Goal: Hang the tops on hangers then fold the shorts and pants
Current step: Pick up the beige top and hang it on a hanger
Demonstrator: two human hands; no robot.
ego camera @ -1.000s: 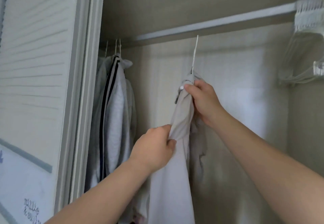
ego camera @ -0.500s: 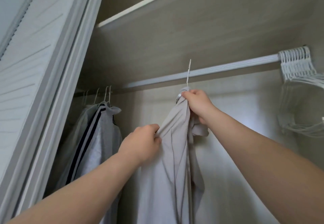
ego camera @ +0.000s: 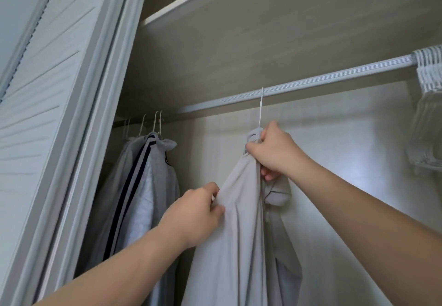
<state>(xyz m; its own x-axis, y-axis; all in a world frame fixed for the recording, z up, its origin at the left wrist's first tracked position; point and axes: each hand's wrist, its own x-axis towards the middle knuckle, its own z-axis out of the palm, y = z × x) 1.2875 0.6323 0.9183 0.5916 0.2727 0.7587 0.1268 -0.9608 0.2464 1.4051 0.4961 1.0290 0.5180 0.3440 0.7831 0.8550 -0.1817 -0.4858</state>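
Below the rod (ego camera: 311,83), right hand (ego camera: 275,152) tight on top (ego camera: 239,238); left hand (ego camera: 193,214) likewise, lower

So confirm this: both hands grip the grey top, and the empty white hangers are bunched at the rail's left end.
Wrong end. The left hand and right hand grip the grey top, but the head view shows the empty white hangers bunched at the right end of the rail.

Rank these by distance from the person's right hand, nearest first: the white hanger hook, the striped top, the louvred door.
1. The white hanger hook: directly above the right hand, which grips the grey top at its neck.
2. The striped top: hanging on the rail, to the left.
3. The louvred door: far left, beyond the striped top.
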